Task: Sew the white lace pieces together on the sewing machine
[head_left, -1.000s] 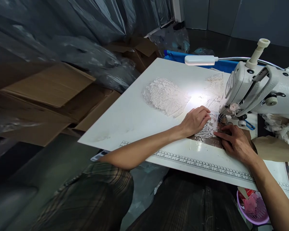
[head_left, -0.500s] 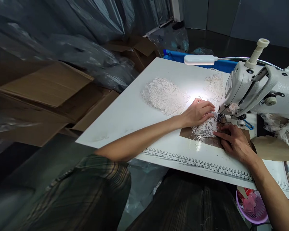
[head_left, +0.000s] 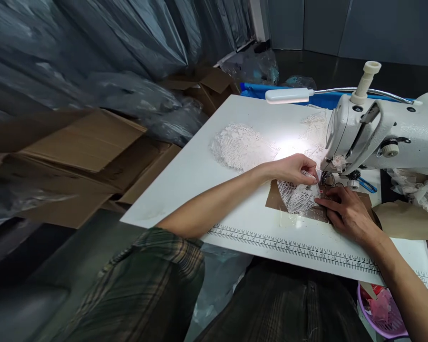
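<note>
A piece of white lace (head_left: 296,197) lies beside the needle area of the white sewing machine (head_left: 345,135), over a brown sheet (head_left: 274,197) on the table. My left hand (head_left: 295,169) pinches the lace's upper part between thumb and curled fingers, just left of the presser foot. On the other side, my right hand (head_left: 347,213) rests with its fingers apart, the index fingertip touching the lace's right edge. The needle itself is too small to make out. More lace (head_left: 240,146) is heaped to the left, and another lace stretch (head_left: 314,127) lies behind the left hand.
A lamp (head_left: 287,96) on a bendable neck lights the white table (head_left: 199,190), whose front edge carries a printed ruler (head_left: 288,248). Beige material (head_left: 406,220) and a blue clip-like item (head_left: 367,185) lie right. Cardboard boxes (head_left: 89,137) stand left; a purple basket (head_left: 387,327) sits below.
My left hand has gone from lying flat on the lace to pinching it, lifting its upper part a little. The right hand stays nearly in place. The whole view has shifted slightly.
</note>
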Motion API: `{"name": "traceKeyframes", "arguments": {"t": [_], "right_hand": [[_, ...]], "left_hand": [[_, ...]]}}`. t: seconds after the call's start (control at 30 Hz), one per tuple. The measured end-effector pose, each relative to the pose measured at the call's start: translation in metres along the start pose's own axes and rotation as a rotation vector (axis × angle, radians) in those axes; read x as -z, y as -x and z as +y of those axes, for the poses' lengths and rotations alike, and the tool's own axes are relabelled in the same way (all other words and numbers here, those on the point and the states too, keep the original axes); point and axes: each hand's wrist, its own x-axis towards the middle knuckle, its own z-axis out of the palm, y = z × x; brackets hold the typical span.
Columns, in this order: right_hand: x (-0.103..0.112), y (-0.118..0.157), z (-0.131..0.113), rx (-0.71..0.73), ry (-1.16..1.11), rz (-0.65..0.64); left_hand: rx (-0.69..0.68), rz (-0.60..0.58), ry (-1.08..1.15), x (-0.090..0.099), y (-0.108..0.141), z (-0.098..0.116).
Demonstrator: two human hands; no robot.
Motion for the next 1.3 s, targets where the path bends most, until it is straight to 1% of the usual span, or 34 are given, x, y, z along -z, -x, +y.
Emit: {"name": "traceKeyframes", "arguments": {"t": [0.1,0.17,0.27,0.33,0.4,0.47,0.53,0.57,0.63,0.7,0.77,0.93,1.17,1.3], "right_hand": [[0.001,0.000,-0.001,-0.013,-0.009,-0.005],[0.002,0.000,-0.001,-0.017,-0.013,-0.015],[0.002,-0.001,-0.002,-0.008,-0.009,-0.015],[0.002,-0.001,-0.002,-0.005,0.000,-0.010],[0.002,-0.001,-0.002,-0.011,0.007,-0.007],[0.002,-0.001,-0.002,-0.013,0.012,-0.007],[0.002,-0.001,-0.002,-0.008,0.018,-0.006],[0.002,-0.001,-0.002,-0.005,0.020,-0.005],[0.002,0.000,-0.002,-0.004,0.022,-0.001],[0.002,0.000,-0.001,0.003,0.022,0.004],[0.003,-0.001,-0.001,0.010,0.028,0.007],[0.006,-0.002,-0.001,0.034,0.032,0.005],[0.005,-0.001,-0.001,0.023,0.046,0.018],[0.006,-0.002,-0.002,0.042,0.058,0.026]], "left_hand": [[0.028,0.040,-0.046,-0.002,-0.003,0.000],[0.060,0.044,-0.106,-0.003,-0.007,0.002],[0.107,0.025,-0.274,-0.007,-0.013,0.008],[0.089,0.045,-0.442,-0.010,-0.015,0.008],[0.035,0.136,-0.656,-0.013,-0.014,0.005],[-0.030,0.296,-0.858,-0.015,-0.010,-0.001],[-0.105,0.437,-0.960,-0.017,-0.003,-0.008],[-0.155,0.471,-0.968,-0.019,0.002,-0.010],[-0.276,0.457,-0.935,-0.025,0.012,-0.013],[-0.384,0.397,-0.899,-0.033,0.020,-0.013],[-0.433,0.339,-0.896,-0.040,0.024,-0.012],[-0.350,0.239,-0.943,-0.047,0.023,-0.013],[-0.320,0.216,-1.028,-0.050,0.022,-0.010],[-0.302,0.220,-1.006,-0.050,0.022,-0.009]]}}
